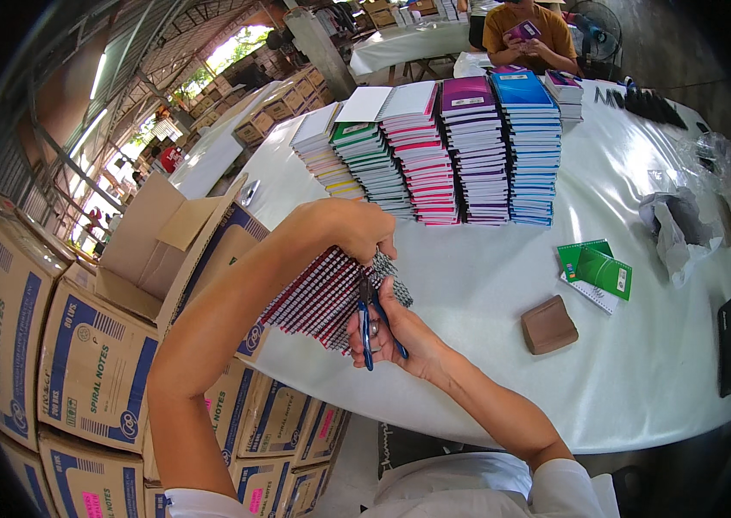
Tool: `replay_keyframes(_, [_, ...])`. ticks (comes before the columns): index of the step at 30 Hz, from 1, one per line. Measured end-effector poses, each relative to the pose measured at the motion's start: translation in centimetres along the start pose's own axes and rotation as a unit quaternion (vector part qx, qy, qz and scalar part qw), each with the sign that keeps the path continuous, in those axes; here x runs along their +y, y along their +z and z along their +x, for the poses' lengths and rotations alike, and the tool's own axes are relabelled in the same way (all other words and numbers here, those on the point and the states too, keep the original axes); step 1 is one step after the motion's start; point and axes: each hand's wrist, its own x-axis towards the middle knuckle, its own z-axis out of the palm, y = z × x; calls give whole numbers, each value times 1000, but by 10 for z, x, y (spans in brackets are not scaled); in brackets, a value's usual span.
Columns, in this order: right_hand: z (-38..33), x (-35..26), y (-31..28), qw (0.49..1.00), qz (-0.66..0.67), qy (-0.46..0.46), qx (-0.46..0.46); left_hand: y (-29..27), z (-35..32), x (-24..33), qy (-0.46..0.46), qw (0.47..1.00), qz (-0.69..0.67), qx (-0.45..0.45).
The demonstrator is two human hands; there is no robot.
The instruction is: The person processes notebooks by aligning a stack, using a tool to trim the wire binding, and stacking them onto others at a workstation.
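My left hand (357, 229) grips a thick bundle of spiral notebooks (318, 298), held on edge at the table's near left corner with the wire spines facing up. My right hand (395, 332) holds blue-handled pliers (371, 319) whose jaws touch the spirals at the bundle's right end. Both forearms come in from the lower edge, with white sleeves at the elbows.
Tall stacks of coloured notebooks (447, 155) stand at the far side of the white table (512, 371). Green notebooks (597, 269), a brown block (548, 325) and crumpled plastic (676, 229) lie to the right. Cardboard boxes (93, 363) are piled at left. A person in orange (528, 34) sits behind.
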Motion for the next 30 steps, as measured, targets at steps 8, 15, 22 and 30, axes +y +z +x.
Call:
replay_keyframes(8, [1,-6,3,1000,-12,-5,15,-1,2,0,-14,1000,-3,-12])
replay_keyframes(15, [-3,-7,3,999,-30,12,10,-3,2,-1,-18,1000,-14,-22])
replay_keyframes(22, [-4,-8,5,999,-37,23,23,-1,2,-5,-5,1000,-10,-12])
replay_keyframes(30, [3,-12,5,1000,8,5,-7,-1,3,2,-24,999,22,-2])
